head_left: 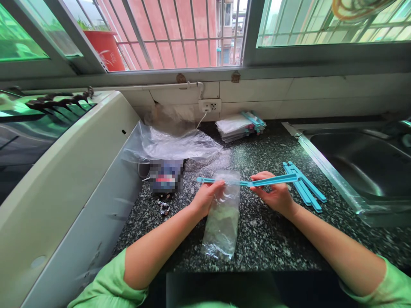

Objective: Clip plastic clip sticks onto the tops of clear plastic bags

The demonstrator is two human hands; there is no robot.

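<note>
On the speckled counter (266, 244), the left hand (205, 199) pinches the bag (221, 222) near its top against one arm of the clip (272, 179), apparently keeping them aligned, while the right hand (276, 196) grips the other arm near the bend, holding it spread. Spare clips (303, 188) lie just beside the right hand, seemingly for easy reach, with the stack (233, 128) farther back.

A strip (266, 181) spans a person's left hand (207, 199) and right hand (275, 196), a bag (221, 222) at the left one; loose strips (313, 187) lie right on the countertop (257, 239), a sink (330, 171) beyond, stacked bags (236, 126) behind.
</note>
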